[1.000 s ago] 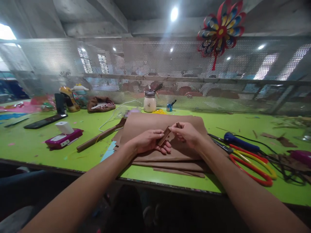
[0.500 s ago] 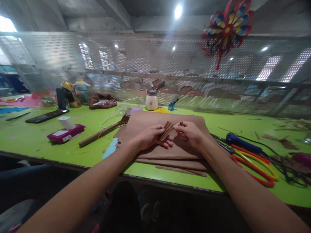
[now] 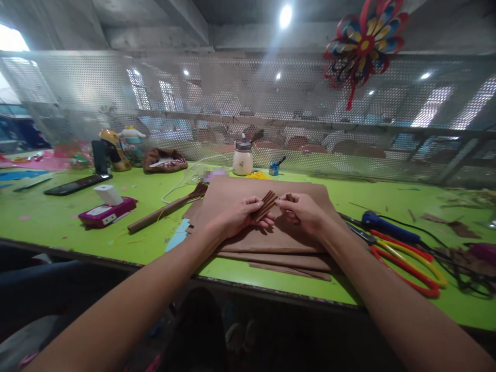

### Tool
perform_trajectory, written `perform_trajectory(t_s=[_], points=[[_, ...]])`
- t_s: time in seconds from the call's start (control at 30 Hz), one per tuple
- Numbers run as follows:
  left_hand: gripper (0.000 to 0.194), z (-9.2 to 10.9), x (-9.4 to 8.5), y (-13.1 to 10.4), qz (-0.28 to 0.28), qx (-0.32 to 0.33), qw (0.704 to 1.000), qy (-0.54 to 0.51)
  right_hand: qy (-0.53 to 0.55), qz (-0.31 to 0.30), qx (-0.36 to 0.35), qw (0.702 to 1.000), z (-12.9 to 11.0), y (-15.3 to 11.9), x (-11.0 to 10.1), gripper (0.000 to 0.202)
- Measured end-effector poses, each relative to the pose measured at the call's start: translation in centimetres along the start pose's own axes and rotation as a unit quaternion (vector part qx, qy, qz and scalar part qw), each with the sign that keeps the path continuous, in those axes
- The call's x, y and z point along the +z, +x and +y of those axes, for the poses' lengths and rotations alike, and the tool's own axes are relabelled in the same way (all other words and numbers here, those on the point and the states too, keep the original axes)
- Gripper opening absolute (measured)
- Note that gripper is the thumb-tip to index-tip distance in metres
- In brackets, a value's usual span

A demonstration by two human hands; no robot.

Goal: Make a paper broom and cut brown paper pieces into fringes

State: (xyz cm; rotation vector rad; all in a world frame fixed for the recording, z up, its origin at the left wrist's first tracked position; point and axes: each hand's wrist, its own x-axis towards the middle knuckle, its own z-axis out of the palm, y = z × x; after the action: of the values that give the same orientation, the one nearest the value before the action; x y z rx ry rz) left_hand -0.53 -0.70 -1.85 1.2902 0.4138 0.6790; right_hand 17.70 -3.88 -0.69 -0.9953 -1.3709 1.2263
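Several narrow brown strips (image 3: 266, 204), fanned out, are held between the thumb and fingers of my left hand (image 3: 247, 216). My right hand (image 3: 297, 207) is pinched close to their right-hand ends, with a small brown piece (image 3: 289, 197) showing at its fingers. Both hands are above a stack of large brown paper sheets (image 3: 232, 192) on the green table. More brown strips (image 3: 290, 269) lie along the near edge of the stack.
Scissors with red and yellow handles (image 3: 411, 263) and a blue-handled tool (image 3: 389, 227) lie at the right. On the left are a brown rolled stick (image 3: 155, 217), a purple box (image 3: 106, 212) and a phone (image 3: 77, 184). A jar (image 3: 243, 159) stands behind the paper.
The strips in my left hand have tilted slightly and sit closer together. My right hand has barely moved. The whole view has shifted a little.
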Motion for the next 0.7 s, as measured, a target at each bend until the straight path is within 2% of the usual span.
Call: perform_trajectory(t_s=[0.3,0.5,0.7], points=[[0.024,0.07,0.1,-0.02,-0.009,0.018,1.0,-0.005,0.006,0.018,0.002,1.0,0.13,0.02,0.61,0.031],[0.024,0.46,0.21,-0.11,-0.007,0.004,1.0,-0.015,-0.006,0.028,-0.008,1.0,0.15,0.0,0.47,0.028],[0.023,0.52,0.06,-0.2,0.007,0.004,1.0,-0.018,-0.004,0.006,-0.015,1.0,0.33,0.06,0.19,0.026]])
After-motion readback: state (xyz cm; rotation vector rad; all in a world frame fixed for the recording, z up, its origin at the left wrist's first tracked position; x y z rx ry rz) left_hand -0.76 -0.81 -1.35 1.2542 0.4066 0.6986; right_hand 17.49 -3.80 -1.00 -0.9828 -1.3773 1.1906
